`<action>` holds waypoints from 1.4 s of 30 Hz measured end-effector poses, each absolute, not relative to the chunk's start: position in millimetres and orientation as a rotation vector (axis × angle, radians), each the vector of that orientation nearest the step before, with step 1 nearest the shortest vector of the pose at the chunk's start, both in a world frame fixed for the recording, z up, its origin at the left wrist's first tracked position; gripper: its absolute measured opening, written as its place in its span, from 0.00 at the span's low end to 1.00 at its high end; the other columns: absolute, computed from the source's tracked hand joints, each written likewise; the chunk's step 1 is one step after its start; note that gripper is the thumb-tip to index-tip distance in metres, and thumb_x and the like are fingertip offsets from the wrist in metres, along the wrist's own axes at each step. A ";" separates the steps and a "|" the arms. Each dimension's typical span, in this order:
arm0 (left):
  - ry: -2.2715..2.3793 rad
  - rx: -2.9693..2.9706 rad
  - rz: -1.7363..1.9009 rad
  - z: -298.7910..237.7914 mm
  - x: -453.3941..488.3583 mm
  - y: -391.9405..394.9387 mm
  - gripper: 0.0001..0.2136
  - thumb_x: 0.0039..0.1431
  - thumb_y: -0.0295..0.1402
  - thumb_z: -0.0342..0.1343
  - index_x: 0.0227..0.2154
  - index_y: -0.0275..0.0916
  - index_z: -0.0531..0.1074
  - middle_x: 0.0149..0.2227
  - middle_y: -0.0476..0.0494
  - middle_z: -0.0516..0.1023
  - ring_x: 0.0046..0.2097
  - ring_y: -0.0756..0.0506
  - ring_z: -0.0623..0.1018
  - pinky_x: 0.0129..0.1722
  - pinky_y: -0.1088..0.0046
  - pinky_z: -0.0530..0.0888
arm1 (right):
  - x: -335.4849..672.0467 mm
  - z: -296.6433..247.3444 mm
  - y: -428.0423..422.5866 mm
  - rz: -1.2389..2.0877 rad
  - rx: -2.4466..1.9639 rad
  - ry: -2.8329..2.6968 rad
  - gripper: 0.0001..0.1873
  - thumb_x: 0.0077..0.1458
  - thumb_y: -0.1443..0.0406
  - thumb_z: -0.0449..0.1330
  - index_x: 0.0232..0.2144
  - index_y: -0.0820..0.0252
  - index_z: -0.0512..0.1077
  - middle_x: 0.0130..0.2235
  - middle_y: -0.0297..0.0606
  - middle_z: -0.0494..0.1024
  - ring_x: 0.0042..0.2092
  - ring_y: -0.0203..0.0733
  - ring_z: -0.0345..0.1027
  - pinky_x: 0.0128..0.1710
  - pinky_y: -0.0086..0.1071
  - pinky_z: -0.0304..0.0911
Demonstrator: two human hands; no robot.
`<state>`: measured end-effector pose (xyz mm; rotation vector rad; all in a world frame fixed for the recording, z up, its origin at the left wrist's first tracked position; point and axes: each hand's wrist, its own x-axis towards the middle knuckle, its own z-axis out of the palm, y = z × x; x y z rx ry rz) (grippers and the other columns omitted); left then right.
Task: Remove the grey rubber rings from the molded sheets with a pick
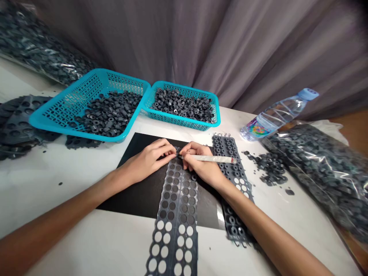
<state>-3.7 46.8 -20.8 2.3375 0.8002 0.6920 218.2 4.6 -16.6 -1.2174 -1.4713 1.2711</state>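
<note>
My right hand (202,163) grips a white pen-like tool (214,158) with a reddish band near its back end, its tip pointing left. The fingertips of my left hand (153,159) are pinched together right beside that tip. What they hold is small, dark and mostly hidden. Both hands meet over the far end of a dark rubber strip (180,180) with rows of round holes. Under it lies a black mat (136,191). A second strip (225,149), many holes filled with dark rings, lies partly beneath my right forearm.
Two blue baskets (77,134) (184,122) of small dark rings stand at the back. A water bottle (273,115) leans at right, near loose dark pieces (271,168) and a filled clear bag (324,168). Another bag (37,50) and dark scraps (23,119) lie left.
</note>
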 end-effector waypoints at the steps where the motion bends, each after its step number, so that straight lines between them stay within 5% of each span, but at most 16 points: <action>1: 0.801 2.337 0.690 -20.5 -4.0 46.7 0.06 0.74 0.32 0.54 0.45 0.40 0.75 0.45 0.46 0.72 0.45 0.47 0.77 0.50 0.69 0.73 | 218.1 -16.0 4.6 1.273 -1.218 -1.472 0.02 0.57 0.68 0.58 0.35 0.59 0.70 0.22 0.28 0.73 0.21 0.30 0.60 0.22 0.25 0.55; 15: 0.789 2.449 0.717 -18.1 -2.3 45.8 0.05 0.73 0.29 0.55 0.46 0.38 0.74 0.44 0.45 0.73 0.46 0.46 0.77 0.50 0.69 0.74 | 218.2 -15.2 3.0 1.166 -1.324 -1.585 0.02 0.57 0.68 0.58 0.34 0.58 0.70 0.24 0.28 0.74 0.23 0.32 0.62 0.26 0.26 0.55; 24: 0.679 3.057 0.542 -11.8 -1.6 34.7 0.16 0.68 0.16 0.45 0.51 0.33 0.72 0.50 0.35 0.75 0.50 0.39 0.75 0.51 0.60 0.75 | 218.7 -12.3 0.7 1.142 -1.313 -1.628 0.03 0.60 0.65 0.59 0.33 0.58 0.69 0.24 0.27 0.70 0.25 0.32 0.60 0.27 0.26 0.53; 28: 0.698 2.686 0.767 -12.2 2.8 35.9 0.14 0.71 0.18 0.45 0.46 0.38 0.73 0.46 0.41 0.76 0.49 0.42 0.75 0.51 0.65 0.74 | 219.0 -13.0 -1.3 1.146 -1.300 -1.637 0.03 0.60 0.65 0.59 0.34 0.57 0.69 0.25 0.27 0.69 0.26 0.32 0.58 0.27 0.27 0.52; 32: 0.992 1.791 1.214 -13.7 6.2 33.8 0.03 0.74 0.33 0.54 0.42 0.40 0.70 0.39 0.48 0.72 0.41 0.47 0.74 0.45 0.71 0.72 | 218.4 -12.3 -4.0 1.094 -1.321 -1.665 0.01 0.59 0.67 0.59 0.34 0.57 0.69 0.27 0.28 0.70 0.28 0.34 0.62 0.29 0.27 0.52; 42: 0.660 1.010 0.893 -12.7 7.7 26.6 0.07 0.69 0.35 0.63 0.44 0.38 0.75 0.41 0.44 0.77 0.42 0.50 0.75 0.44 0.76 0.70 | 220.6 -12.6 2.7 1.217 -1.297 -1.425 0.03 0.61 0.65 0.57 0.37 0.59 0.70 0.22 0.28 0.73 0.21 0.32 0.60 0.22 0.26 0.55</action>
